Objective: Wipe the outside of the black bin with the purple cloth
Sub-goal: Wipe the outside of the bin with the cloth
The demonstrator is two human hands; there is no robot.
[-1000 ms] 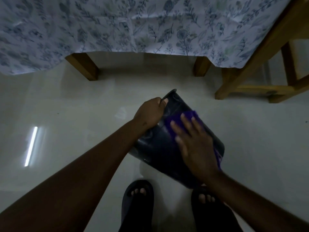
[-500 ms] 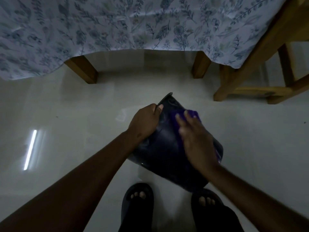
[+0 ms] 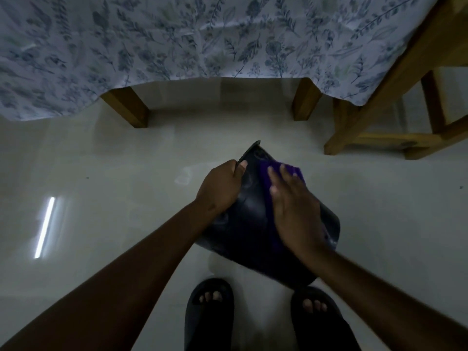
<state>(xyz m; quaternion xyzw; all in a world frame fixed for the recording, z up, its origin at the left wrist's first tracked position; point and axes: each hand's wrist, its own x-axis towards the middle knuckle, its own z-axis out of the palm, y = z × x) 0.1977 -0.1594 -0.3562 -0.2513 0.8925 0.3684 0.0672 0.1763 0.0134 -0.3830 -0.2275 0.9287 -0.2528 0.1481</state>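
The black bin (image 3: 249, 231) is tipped on its side above the floor in the middle of the view, its rim pointing away from me. My left hand (image 3: 219, 188) grips the rim on the left edge. My right hand (image 3: 295, 211) lies flat on the bin's upper wall, fingers spread, pressing the purple cloth (image 3: 291, 171) against it. Only the cloth's far edge and a strip along my palm show; the rest is under the hand.
A table with a floral cloth (image 3: 202, 34) stands ahead on wooden legs (image 3: 126, 107). A wooden chair frame (image 3: 395, 97) is at the right. Glossy pale floor (image 3: 101, 186) lies all around. My feet in dark sandals (image 3: 210, 312) are just below the bin.
My right hand and the purple cloth have slid along the bin wall toward the rim. The bin has shifted slightly lower in view; my left hand keeps its hold on the rim.
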